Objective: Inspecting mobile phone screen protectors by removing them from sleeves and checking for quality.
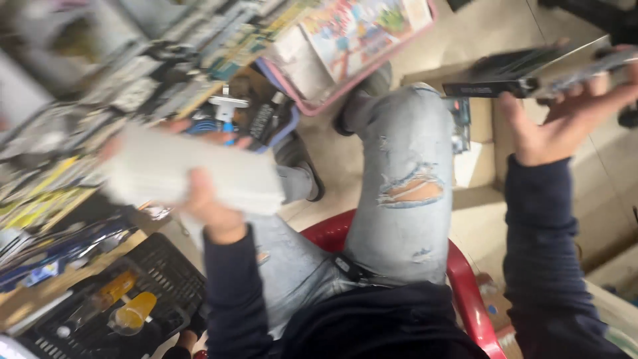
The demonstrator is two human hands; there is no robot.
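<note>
— Both hands were full? What did each hold?

— Left hand point(209, 213) gripped one blurred white rectangular box point(193, 174), smooth and flat-sided, above the left knee. Right hand point(565, 119), fingers spread, balanced one slim dark box point(525, 73) on its fingertips, out past the right knee.

— And around them?

— Torn pale denim jeans point(405, 199), one glossy red plastic chair point(468, 292), one black mesh crate point(166, 279) holding two orange-capped bottles point(123, 302)
</note>
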